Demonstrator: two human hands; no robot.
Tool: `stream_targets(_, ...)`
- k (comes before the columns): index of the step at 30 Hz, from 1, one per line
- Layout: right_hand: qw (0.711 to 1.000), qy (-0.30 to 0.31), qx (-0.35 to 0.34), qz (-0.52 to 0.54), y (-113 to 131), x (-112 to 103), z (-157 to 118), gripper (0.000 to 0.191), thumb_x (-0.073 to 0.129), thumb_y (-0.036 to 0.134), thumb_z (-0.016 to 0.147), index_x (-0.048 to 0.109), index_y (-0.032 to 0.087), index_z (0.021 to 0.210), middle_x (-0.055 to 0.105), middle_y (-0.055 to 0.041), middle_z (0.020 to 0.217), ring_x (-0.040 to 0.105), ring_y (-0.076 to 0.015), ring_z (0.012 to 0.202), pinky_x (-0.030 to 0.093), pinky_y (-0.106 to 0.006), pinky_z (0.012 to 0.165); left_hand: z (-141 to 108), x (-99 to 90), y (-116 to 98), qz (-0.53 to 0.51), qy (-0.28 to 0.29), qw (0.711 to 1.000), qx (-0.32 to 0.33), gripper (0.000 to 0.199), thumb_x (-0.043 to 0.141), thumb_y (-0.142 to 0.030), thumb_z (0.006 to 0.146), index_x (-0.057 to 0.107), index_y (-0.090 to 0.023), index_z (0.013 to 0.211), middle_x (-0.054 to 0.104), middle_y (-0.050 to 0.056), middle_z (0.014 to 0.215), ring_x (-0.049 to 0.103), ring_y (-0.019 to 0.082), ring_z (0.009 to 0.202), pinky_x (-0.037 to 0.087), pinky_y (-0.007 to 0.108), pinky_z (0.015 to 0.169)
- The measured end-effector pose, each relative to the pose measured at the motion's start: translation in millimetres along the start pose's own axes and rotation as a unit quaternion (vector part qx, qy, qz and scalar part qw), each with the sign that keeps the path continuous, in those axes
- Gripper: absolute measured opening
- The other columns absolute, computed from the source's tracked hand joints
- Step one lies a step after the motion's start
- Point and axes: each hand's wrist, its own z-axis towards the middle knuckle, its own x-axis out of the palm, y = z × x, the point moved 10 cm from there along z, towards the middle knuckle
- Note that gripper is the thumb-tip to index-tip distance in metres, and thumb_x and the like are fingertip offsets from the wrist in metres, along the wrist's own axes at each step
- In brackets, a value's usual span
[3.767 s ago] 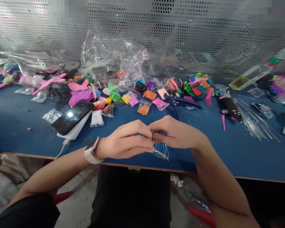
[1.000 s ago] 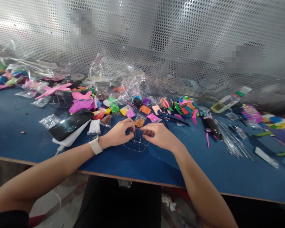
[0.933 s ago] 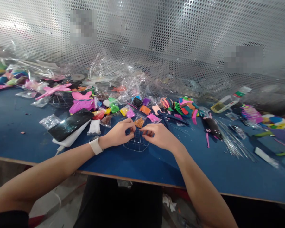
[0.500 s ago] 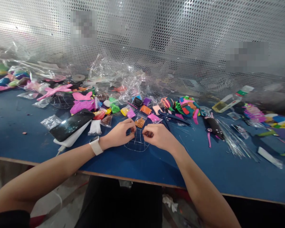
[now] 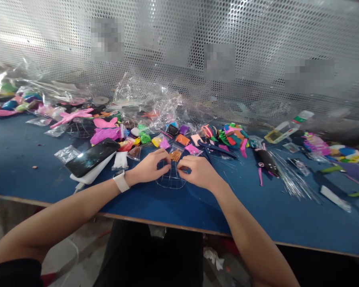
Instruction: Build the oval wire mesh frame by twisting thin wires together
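A thin wire frame [image 5: 171,186], bent into a rounded grid, rests on the blue table between my hands. My left hand [image 5: 152,165], with a white-banded watch on its wrist, pinches the frame's left side between thumb and fingers. On the opposite side my right hand [image 5: 197,170] is closed with thumb and fingertips together at the wire. The fingers hide part of the frame's upper edge. Just beyond the fingertips lies a small bag of brown clay [image 5: 175,154], with a pink clay packet [image 5: 192,149] to its right.
A phone [image 5: 92,156] lies on a white object at left. Dark-handled pliers [image 5: 217,148] lie beyond my right hand. Loose wires [image 5: 293,179], a bottle [image 5: 287,128] and a colourful clay figure [image 5: 233,135] are at right. Crumpled clear plastic [image 5: 149,97] lines the perforated metal wall.
My right hand has shifted slightly left, closer to my left hand. Both hands stay at the wire frame. The whole view has moved a little.
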Motion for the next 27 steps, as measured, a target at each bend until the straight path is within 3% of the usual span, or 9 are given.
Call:
stream_targets(4,0.999,0.011,-0.007,0.052,-0.8,-5.2,-0.1,0.012,0.071,0.017,0.099,0.080,0.023,0.093,0.080,-0.0029,0.091,0.072,-0.0200,0.084,0.055,-0.035,0.082,3.2,-15.6,10.9,0.058,-0.027,0.998,-0.017,0.015,0.048,-0.025,0.111,0.063,-0.023,0.109,0.073,0.005,0.109,0.072,0.021,0.103,0.060,0.038,0.096)
stream_targets(8,0.995,0.021,-0.005,0.093,-4.0,-8.6,-0.5,0.010,0.074,0.019,0.097,0.082,0.024,0.094,0.082,-0.0027,0.090,0.074,-0.0199,0.082,0.057,-0.036,0.080,5.5,-31.1,35.5,0.112,-0.065,0.990,-0.056,0.008,0.055,-0.018,0.103,0.061,-0.023,0.105,0.071,0.007,0.112,0.071,0.025,0.109,0.060,0.045,0.101)
stream_targets(11,0.997,-0.022,0.016,0.076,-17.5,-16.4,0.3,0.010,0.074,0.024,0.099,0.083,0.025,0.095,0.085,-0.0031,0.095,0.077,-0.0226,0.089,0.060,-0.040,0.088,5.9,-36.8,51.2,0.156,-0.074,0.982,-0.073,0.009,0.058,-0.017,0.100,0.062,-0.022,0.106,0.070,0.010,0.114,0.069,0.030,0.115,0.059,0.052,0.107)
stream_targets(16,0.991,-0.111,0.081,0.003,-58.5,-26.3,-0.6,0.013,0.073,0.024,0.100,0.083,0.023,0.108,0.084,-0.0117,0.114,0.074,-0.0327,0.117,0.058,-0.055,0.110,6.1,-35.4,65.4,0.215,-0.052,0.972,-0.078,0.021,0.059,-0.019,0.099,0.066,-0.019,0.118,0.070,0.015,0.124,0.067,0.035,0.124,0.058,0.058,0.114)
stream_targets(22,0.990,-0.106,0.093,-0.019,-81.3,-11.2,4.4,0.024,0.079,0.028,0.098,0.082,0.021,0.121,0.081,-0.0151,0.127,0.073,-0.0344,0.126,0.054,-0.059,0.120,8.0,-22.3,71.4,0.260,-0.022,0.963,-0.071,0.047,0.060,-0.025,0.102,0.062,-0.020,0.149,0.063,0.019,0.154,0.060,0.039,0.144,0.049,0.063,0.126)
stream_targets(27,0.989,-0.103,0.099,-0.031,-82.4,5.5,11.0,0.042,0.081,0.039,0.099,0.078,0.019,0.136,0.078,-0.0199,0.142,0.069,-0.0381,0.140,0.049,-0.060,0.126,7.3,-15.5,74.7,0.276,-0.011,0.958,-0.075,0.046,0.058,-0.028,0.104,0.065,-0.022,0.150,0.064,0.016,0.159,0.058,0.038,0.148,0.048,0.063,0.128)
